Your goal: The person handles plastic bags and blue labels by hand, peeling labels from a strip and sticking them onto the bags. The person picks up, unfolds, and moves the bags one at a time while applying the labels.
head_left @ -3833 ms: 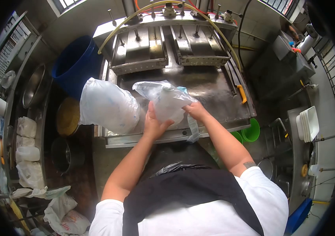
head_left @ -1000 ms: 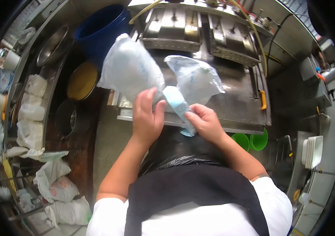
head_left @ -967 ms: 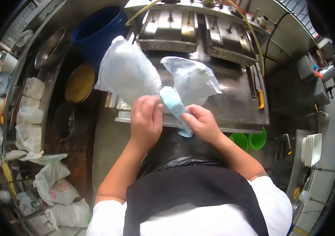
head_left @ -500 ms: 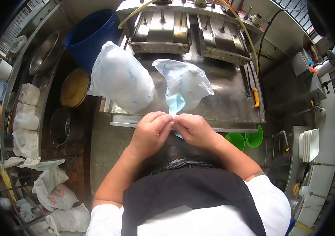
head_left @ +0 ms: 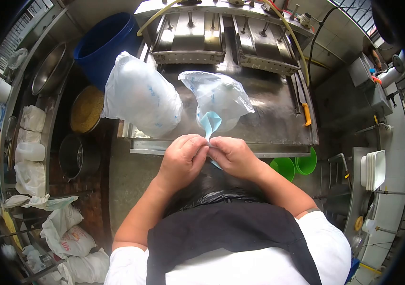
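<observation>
A light blue strip (head_left: 210,119), looped at its upper end, is pinched between the fingertips of my left hand (head_left: 181,159) and my right hand (head_left: 234,156). Both hands meet at the strip's gathered middle, over the front edge of a metal worktop (head_left: 271,128). A short lower piece of the strip shows beneath my right fingers. Just beyond the loop lies a full white plastic bag (head_left: 221,97) with blue print. Farther left, a larger filled white bag (head_left: 138,95) rests on the worktop.
At the worktop's right side is a knife with an orange handle (head_left: 306,115). Metal trays (head_left: 188,54) stand at the back. Left are a blue barrel (head_left: 102,50) and a shelf with white bags. Green buckets (head_left: 305,163) sit below the right front edge.
The strip's upper end has turned from a broad, flat flap into a narrower upright loop. My hands stay pinched together in nearly the same place, while the view shifts slightly.
</observation>
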Demonstrator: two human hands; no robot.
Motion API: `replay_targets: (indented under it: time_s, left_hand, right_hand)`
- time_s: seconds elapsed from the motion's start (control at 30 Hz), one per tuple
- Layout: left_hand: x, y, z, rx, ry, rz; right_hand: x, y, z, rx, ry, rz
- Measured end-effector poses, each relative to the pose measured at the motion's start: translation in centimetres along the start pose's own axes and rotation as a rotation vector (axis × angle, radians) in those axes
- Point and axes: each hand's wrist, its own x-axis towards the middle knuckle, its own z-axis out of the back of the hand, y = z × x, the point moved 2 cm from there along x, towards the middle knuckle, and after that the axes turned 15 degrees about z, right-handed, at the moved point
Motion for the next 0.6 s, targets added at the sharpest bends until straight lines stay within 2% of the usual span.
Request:
replay_targets:
  time_s: [0.3, 0.43, 0.53, 0.57, 0.6]
  left_hand:
    - [-0.4, 0.6, 0.1, -0.013, 0.115, 0.019]
    - [-0.8, 1.2, 0.1, -0.123, 0.175, 0.128]
    - [-1.1, 2.0, 0.3, -0.301, 0.180, 0.446]
    - [-1.1, 2.2, 0.5, -0.303, 0.187, 0.448]
    - [-1.1, 2.8, 1.0, -0.347, 0.104, 0.525]
  right_hand:
    - [-0.4, -0.1, 0.1, -0.083, 0.113, 0.134]
    - [-0.8, 0.0, -0.1, -0.027, 0.111, 0.069]
    - [-1.3, 0.1, -0.2, 0.042, 0.080, -0.005]
    - [-1.3, 0.0, -0.1, 0.079, 0.067, -0.054]
    - [-1.6, -0.3, 0.1, 0.083, 0.074, -0.083]
